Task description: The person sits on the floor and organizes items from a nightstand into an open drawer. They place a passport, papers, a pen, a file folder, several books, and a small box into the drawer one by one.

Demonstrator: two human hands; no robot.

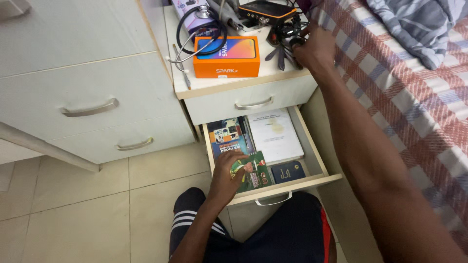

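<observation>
My left hand (227,176) rests in the open bottom drawer (312,152) of a cream bedside cabinet, its fingers closed on a green booklet (256,173) at the drawer's front. Behind the booklet lie a dark illustrated book (226,137), a white booklet (274,135) and a small dark blue booklet (288,171). My right hand (314,47) reaches up to the cabinet top (229,84), its fingers on a tangle of dark cables and small black objects (287,41). What the fingers grip is hidden.
An orange phone box (226,57) with a stethoscope (197,36) over it sits on the cabinet top, a black-and-orange device (265,10) behind. A larger chest of drawers (87,107) stands left. A bed with checked sheet (414,97) lies right. My knees are under the drawer.
</observation>
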